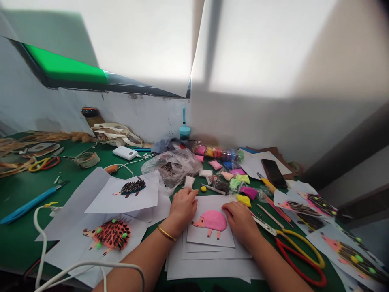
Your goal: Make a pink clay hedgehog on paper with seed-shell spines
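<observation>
Resting on green table (21, 186): paper stack (209, 269), card (203, 240) atop. Left hand (183, 205) loosely curled at card's upper left, right hand (241, 221) half-bent at right edge; cannot tell if either grips anything. Pink hedgehog (216, 221) on card. Yellow ball (203, 188) near left hand.

Scuffed pale wall (139, 115), window (60, 67) behind sunlit white sheets (146, 40), green tabletop (21, 184)

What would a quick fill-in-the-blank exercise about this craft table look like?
The hedgehog picture between the left hand and the right hand has a body coloured ____.
Of the two arms, only the ____ wears a gold bangle.
The scissors beside the right forearm have one red handle and one ____ handle.
The tabletop is coloured ____.
Missing words: pink; left; yellow; green.
</observation>
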The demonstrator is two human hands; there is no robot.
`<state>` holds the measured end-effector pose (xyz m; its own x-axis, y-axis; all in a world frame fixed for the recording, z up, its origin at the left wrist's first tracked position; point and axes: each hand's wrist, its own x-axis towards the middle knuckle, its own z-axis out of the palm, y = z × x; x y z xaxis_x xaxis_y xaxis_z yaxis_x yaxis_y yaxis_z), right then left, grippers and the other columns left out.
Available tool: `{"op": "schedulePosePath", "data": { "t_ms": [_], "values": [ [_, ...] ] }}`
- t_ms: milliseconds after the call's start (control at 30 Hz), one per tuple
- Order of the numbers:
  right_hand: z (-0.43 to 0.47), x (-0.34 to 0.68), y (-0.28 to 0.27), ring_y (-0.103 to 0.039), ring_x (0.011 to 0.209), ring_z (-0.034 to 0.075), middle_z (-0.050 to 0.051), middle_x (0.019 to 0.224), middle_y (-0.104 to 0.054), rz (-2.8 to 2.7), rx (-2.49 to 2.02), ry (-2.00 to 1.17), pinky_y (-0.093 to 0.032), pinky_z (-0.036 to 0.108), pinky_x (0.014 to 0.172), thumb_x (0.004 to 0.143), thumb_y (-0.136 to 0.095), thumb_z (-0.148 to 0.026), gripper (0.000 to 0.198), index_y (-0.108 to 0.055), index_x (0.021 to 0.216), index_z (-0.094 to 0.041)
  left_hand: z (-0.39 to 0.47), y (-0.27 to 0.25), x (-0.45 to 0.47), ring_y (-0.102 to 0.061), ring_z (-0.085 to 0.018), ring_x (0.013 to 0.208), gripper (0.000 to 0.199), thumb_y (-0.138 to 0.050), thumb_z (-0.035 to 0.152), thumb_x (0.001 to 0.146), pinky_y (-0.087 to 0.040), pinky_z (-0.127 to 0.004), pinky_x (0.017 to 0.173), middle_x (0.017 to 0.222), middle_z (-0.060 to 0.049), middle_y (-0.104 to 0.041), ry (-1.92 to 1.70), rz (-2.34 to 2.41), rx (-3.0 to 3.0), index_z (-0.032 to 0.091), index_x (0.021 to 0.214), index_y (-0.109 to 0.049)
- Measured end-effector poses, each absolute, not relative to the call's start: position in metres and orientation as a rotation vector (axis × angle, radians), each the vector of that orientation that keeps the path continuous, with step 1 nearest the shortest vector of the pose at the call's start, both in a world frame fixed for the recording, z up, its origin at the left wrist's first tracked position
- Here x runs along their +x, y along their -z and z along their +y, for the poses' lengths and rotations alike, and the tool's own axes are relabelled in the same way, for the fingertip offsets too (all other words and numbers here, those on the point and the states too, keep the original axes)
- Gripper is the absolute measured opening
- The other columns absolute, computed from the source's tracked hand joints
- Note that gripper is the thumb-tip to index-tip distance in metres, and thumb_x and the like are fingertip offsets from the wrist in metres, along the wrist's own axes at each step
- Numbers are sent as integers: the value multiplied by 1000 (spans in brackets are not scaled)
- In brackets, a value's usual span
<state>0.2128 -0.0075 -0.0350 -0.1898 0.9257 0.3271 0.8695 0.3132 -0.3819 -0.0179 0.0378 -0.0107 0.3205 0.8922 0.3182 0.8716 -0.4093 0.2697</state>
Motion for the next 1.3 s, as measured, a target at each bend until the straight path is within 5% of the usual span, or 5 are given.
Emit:
{"op": "schedulePosePath", "data": {
  "t_ms": [433, 567, 800, 1133, 1300],
  "values": [
    [-8, 212, 35, -55, 84, 21, 4, 86, -64, -2090, -1577, -133, -37, 34, 78, 89, -44, -19, 18, -62, 90, -22, 34, 8, -17, -52, -22, 95, 31, -58, 20, 81, -39, -35, 80, 100, -6, -58, -694, 1638, 2509, 25, 111, -61],
    [-8, 212, 35, -55, 85, 21, 4, 87, -64, -2086, -1579, -142, -37, 34, 78, 89, -44, -19, 18, -62, 91, -22, 33, 5, -15, -53, -21, 88, 12, -56, 24, 83, -38, -34, 75, 91, -6, -58, -757, 1580, 2531, 22, 83, -68],
    [-10, 212, 34, -54, 85, 21, 4, 86, -64, -2090, -1592, -143, -36, 35, 79, 90, -44, -18, 18, -61, 90, -21, 30, 11, -10, -53, -16, 78, 31, -57, 30, 84, -40, -33, 76, 77, -4, -57, -823, 1279, 2562, 19, 55, -62],
    [-8, 211, 33, -54, 85, 21, 4, 87, -64, -2097, -1609, -151, -36, 34, 79, 89, -44, -17, 18, -62, 91, -21, 35, 9, -13, -56, -20, 91, 12, -58, 28, 83, -41, -32, 78, 93, -5, -60, -830, 1420, 2431, 23, 83, -69],
    [-9, 211, 32, -55, 86, 20, 4, 86, -64, -2094, -1616, -145, -36, 33, 79, 89, -45, -18, 17, -62, 90, -21, 42, 3, -13, -54, -19, 87, 39, -54, 28, 85, -42, -33, 80, 87, -3, -59, -870, 1475, 2359, 21, 124, -54]
  ]
}}
